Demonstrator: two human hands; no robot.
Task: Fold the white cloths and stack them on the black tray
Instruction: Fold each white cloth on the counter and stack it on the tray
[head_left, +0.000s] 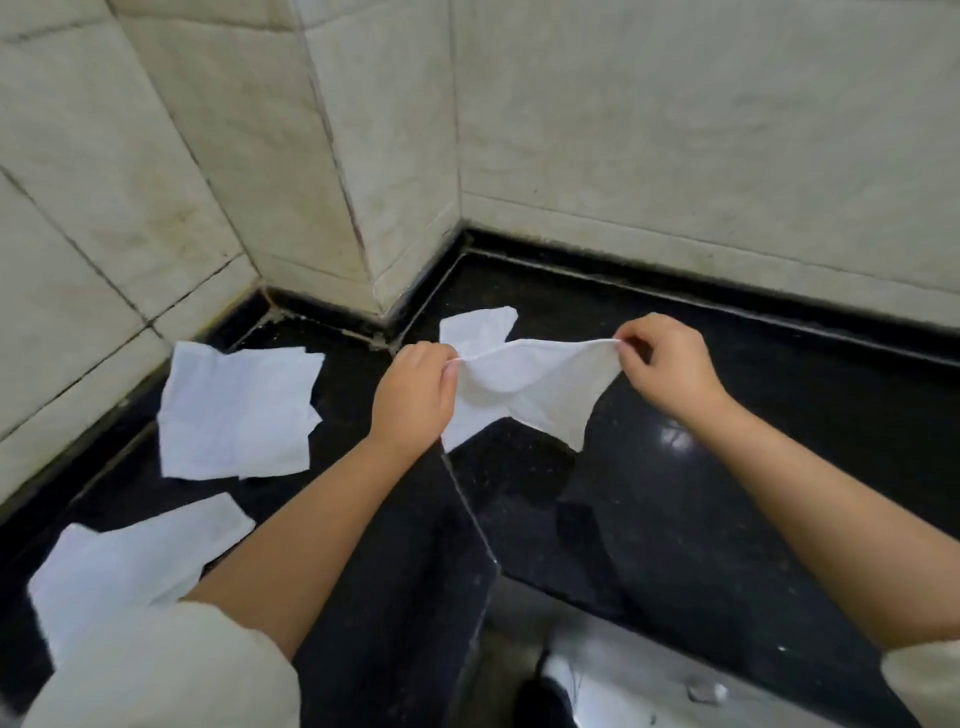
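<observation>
Above the glossy black stone counter (701, 493), near the tiled corner, a thin white cloth (530, 389) hangs stretched between both hands, clear of the surface. The left hand (413, 395) pinches one top corner between thumb and fingertips, and the right hand (662, 364) pinches the other, so the upper edge is pulled taut and the rest drapes freely, probably to shake it flat before folding. Its long axis runs left to right along that edge, with one loose corner pointing down toward the counter. Another white cloth (478, 325) lies just behind it, a pile of flat white cloths (239, 410) sits to the left, and one more white cloth (140, 561) lies near left. No separate tray can be made out against the dark counter.
</observation>
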